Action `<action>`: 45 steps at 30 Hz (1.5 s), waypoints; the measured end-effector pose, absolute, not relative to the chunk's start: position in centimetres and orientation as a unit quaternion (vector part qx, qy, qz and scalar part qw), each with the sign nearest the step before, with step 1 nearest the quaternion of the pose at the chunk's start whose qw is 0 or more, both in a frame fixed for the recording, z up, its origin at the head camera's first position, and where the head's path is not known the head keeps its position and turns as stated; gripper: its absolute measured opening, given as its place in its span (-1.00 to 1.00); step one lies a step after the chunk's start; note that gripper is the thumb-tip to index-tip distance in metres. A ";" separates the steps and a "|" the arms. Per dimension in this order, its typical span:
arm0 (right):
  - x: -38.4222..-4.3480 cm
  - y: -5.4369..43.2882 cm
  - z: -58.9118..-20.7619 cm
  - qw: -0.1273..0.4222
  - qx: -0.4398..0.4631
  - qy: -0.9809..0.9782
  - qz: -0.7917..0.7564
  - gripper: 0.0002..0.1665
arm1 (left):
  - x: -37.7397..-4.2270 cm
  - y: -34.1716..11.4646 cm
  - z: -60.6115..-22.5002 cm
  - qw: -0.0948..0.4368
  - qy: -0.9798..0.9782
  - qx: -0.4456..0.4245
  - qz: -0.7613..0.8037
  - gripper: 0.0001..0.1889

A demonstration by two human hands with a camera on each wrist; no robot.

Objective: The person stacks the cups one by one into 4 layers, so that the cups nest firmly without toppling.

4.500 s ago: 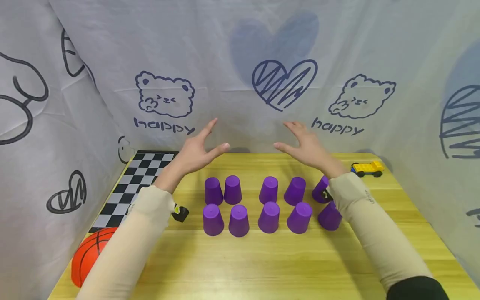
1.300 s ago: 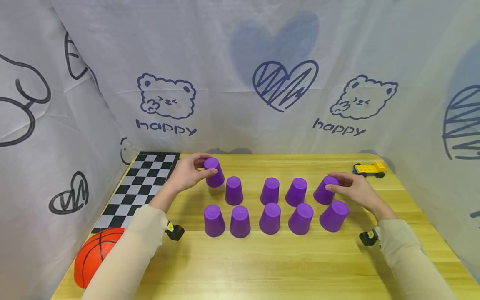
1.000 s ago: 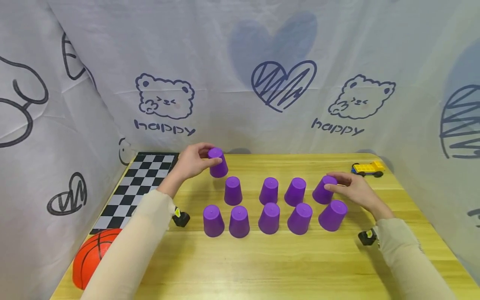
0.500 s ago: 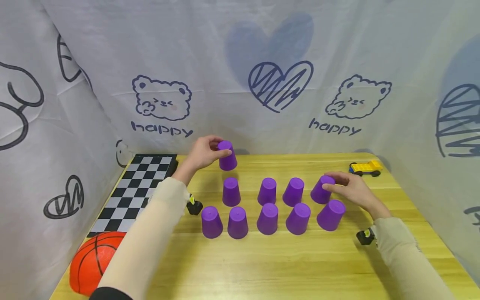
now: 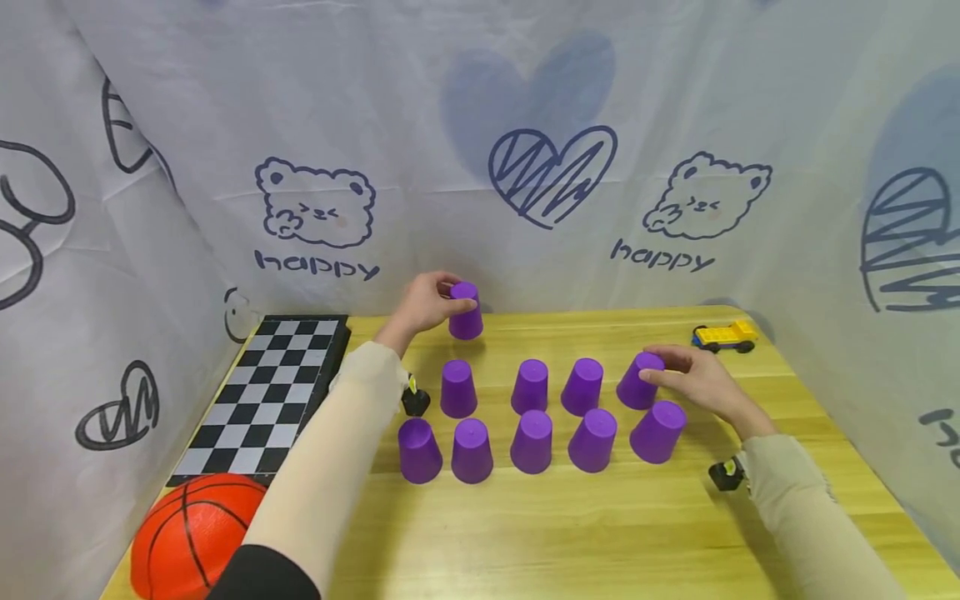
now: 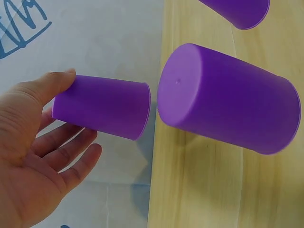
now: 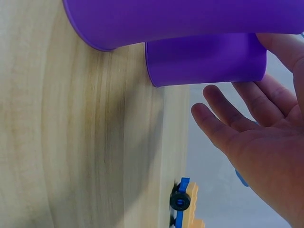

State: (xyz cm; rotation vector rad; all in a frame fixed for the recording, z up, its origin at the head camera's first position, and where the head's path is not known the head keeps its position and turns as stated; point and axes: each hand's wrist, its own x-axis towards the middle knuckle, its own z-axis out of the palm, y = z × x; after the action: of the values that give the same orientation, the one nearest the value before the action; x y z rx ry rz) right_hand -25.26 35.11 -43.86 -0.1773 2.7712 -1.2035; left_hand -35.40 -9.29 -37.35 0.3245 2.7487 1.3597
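My left hand (image 5: pixel 429 302) pinches a purple plastic cup (image 5: pixel 466 312) near its closed end, between thumb and fingers. The cup is upside down, behind the back row at the table's far side. In the left wrist view the held cup (image 6: pixel 102 107) is beside a larger-looking standing cup (image 6: pixel 228 97). My right hand (image 5: pixel 697 379) has thumb and fingers around the top of the rightmost back-row cup (image 5: pixel 641 381), which stands on the table. In the right wrist view a nearer cup (image 7: pixel 180 19) partly covers that gripped cup (image 7: pixel 209 59).
Several more upside-down purple cups stand in two rows, among them a front-left cup (image 5: pixel 419 451). A checkered board (image 5: pixel 262 392) and an orange-red basketball-patterned object (image 5: pixel 197 533) lie at left. A yellow toy truck (image 5: pixel 723 337) is at back right. A printed cloth (image 5: pixel 420 208) hangs behind.
From above the table, my left hand came down to the back-left cup, gripped it and carried it back and rightward. My right hand came down onto the rightmost back cup and stays there.
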 end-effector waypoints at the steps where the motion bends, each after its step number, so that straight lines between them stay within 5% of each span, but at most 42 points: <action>1: -25.3 35.1 -43.8 0.058 -0.059 0.914 -0.397 -0.09 | -35.5 -9.1 -37.3 0.030 0.891 0.104 0.441 -0.41; 45: -25.4 35.2 -44.0 0.052 -0.057 0.915 -0.395 -0.12 | -38.8 -6.1 -40.2 0.074 0.921 0.081 0.375 -0.42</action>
State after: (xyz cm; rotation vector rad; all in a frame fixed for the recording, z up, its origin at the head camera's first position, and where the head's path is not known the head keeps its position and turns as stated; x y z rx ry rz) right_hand -25.38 35.22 -44.01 -0.1739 2.7842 -1.2024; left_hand -38.83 -6.09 -40.19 0.2423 2.7631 1.1252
